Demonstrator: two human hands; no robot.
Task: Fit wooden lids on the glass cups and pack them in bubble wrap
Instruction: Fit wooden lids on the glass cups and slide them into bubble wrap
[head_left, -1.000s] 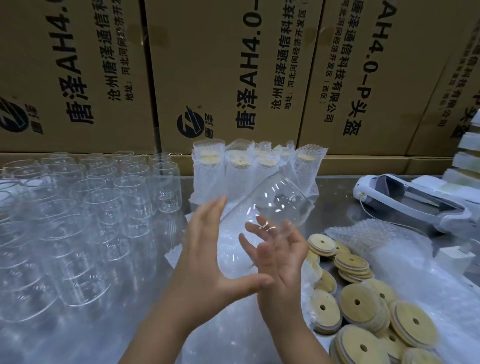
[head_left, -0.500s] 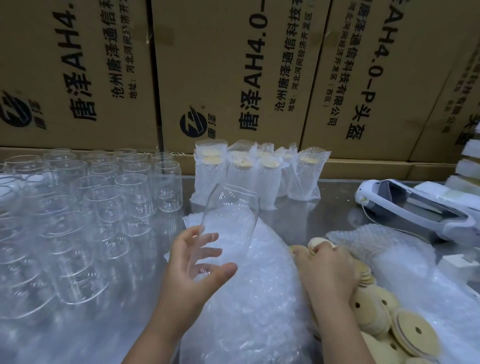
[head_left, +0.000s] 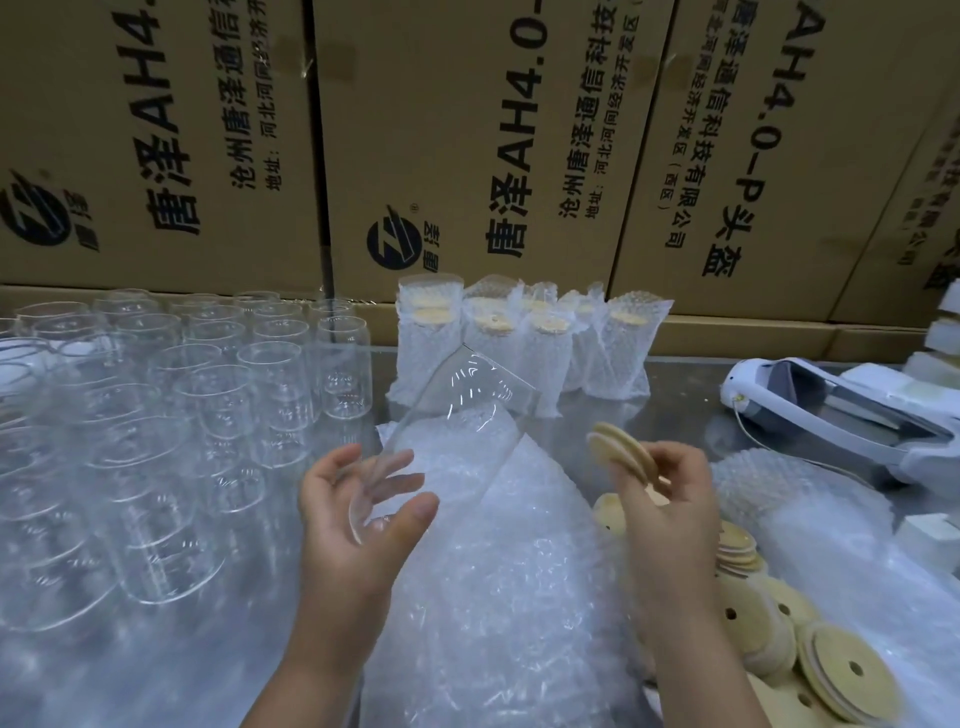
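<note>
Left hand (head_left: 358, 525) grips a bare cup (head_left: 467, 415); right hand (head_left: 665, 499) pinches perhaps two lids (head_left: 621, 452). Wrapped cups (head_left: 519, 353) stand beyond; many unlidded cups (head_left: 208, 389) wait leftward.

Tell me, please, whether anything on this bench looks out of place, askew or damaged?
Nothing looks damaged or spilled. The wooden lids lie in a loose, overlapping heap, and a white device with a cable sits among the packing goods at the right. The glass cup is tilted only because the left hand holds it.

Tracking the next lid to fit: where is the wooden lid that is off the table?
Head view, right of centre: the right hand pinches the wooden lid, beside the tilted glass cup held by the left hand.
</note>
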